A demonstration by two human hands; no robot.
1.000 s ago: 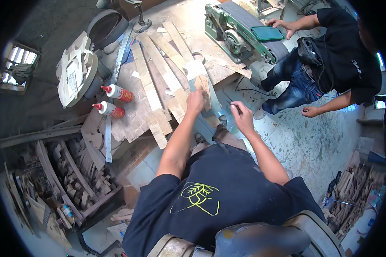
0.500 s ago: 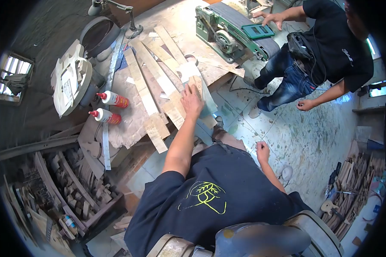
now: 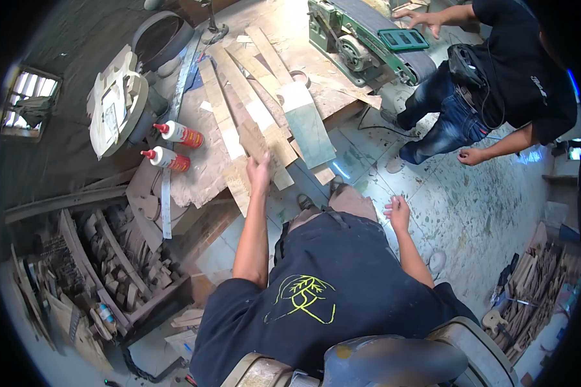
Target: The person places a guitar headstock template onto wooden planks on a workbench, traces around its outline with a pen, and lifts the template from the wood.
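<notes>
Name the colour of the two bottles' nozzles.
Both nozzles are red, seen best in the head view.

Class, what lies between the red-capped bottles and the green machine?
In the head view, long wooden strips lie between them, with a ring nearer the machine.

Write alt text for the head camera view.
A person's left hand holds a small wooden piece over long strips on a workbench; the right hand is away from the bench. Two red-and-white bottles are at left; another person stands beside a green sander.
</notes>
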